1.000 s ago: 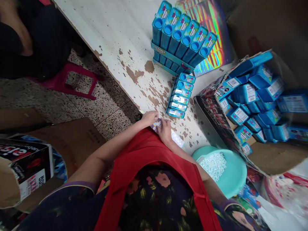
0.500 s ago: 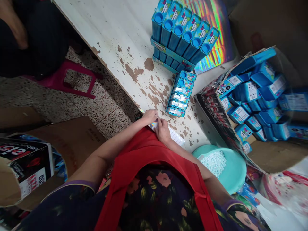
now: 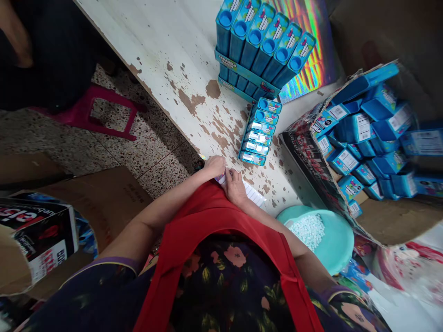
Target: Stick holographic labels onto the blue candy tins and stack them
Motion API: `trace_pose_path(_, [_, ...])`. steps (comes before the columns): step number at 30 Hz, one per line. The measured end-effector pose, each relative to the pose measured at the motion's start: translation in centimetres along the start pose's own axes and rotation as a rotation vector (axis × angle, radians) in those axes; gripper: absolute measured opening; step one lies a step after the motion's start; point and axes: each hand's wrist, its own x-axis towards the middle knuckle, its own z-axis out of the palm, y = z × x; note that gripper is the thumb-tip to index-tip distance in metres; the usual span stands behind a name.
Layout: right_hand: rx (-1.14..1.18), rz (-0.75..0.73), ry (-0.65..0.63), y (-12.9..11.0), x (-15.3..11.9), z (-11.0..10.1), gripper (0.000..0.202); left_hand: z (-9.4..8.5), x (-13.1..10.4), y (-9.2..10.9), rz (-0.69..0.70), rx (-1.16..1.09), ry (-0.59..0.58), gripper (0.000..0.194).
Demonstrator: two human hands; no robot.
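My left hand point(image 3: 215, 167) and my right hand point(image 3: 236, 186) are close together at the table's near edge, fingers bent and closed. Both are on a shiny sheet of labels point(image 3: 254, 193), which sticks out to the right from under my right hand. My fingertips almost meet, and hide what lies between them. Just beyond my hands lies a short row of small blue candy boxes point(image 3: 256, 146) with shiny labels on several of their ends. Farther back stands a blue display tray point(image 3: 242, 74) holding taller blue candy boxes point(image 3: 255, 37).
To the right are a carton point(image 3: 306, 161) full of blue boxes and a turquoise basin point(image 3: 335, 249) with white candies point(image 3: 309, 232). A holographic sheet point(image 3: 308, 74) lies at the back. Left are a pink stool point(image 3: 83, 110), a seated person point(image 3: 44, 55) and an open carton point(image 3: 114, 193).
Both hands stay at the same spot on the label sheet, with small finger movements. The left hand has turned slightly. The view has shifted a little.
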Motion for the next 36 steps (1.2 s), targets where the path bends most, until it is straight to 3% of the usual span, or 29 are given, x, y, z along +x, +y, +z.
trace_pose_path(7, [0.016,0.046,0.118,-0.3,0.0,-1.4,0.018,-0.2,0.3,-0.1,-0.033,-0.105,-0.009,0.028])
trace_pose_path(12, [0.041,-0.006,0.082,-1.5,-0.1,-2.6,0.015,-0.2,0.2,-0.6,-0.038,-0.179,-0.008,0.027])
trace_pose_path(14, [0.162,-0.013,0.139,-2.0,-0.5,-3.9,0.017,-0.4,-0.5,-0.9,0.047,-0.316,0.071,0.028])
trace_pose_path(16, [0.315,0.019,0.22,-2.4,-0.7,-5.8,0.019,-0.7,-1.5,-1.3,0.225,-0.562,0.13,0.034])
trace_pose_path(18, [0.437,0.062,0.294,-2.5,-0.7,-7.8,0.019,-1.0,-2.6,-1.4,0.37,-0.819,0.058,0.041])
trace_pose_path(20, [0.499,0.116,0.361,-2.3,-0.3,-9.6,0.019,-1.5,-3.3,-1.3,0.388,-0.945,-0.057,0.04])
trace_pose_path(22, [0.516,0.176,0.422,-1.8,0.3,-11.0,0.019,-2.3,-3.2,-0.7,0.36,-0.94,-0.071,0.032])
trace_pose_path(26, [0.456,0.253,0.568,-0.6,3.2,-13.0,0.02,-5.7,-0.9,1.1,0.407,-0.845,0.057,0.021])
trace_pose_path(32, [0.383,0.289,0.824,2.0,10.4,-16.1,0.014,-12.3,4.8,3.3,0.469,-0.625,0.33,0.023])
trace_pose_path(36, [0.396,0.369,0.847,3.5,13.9,-16.5,0.012,-13.1,8.2,3.8,0.433,-0.516,0.419,0.018])
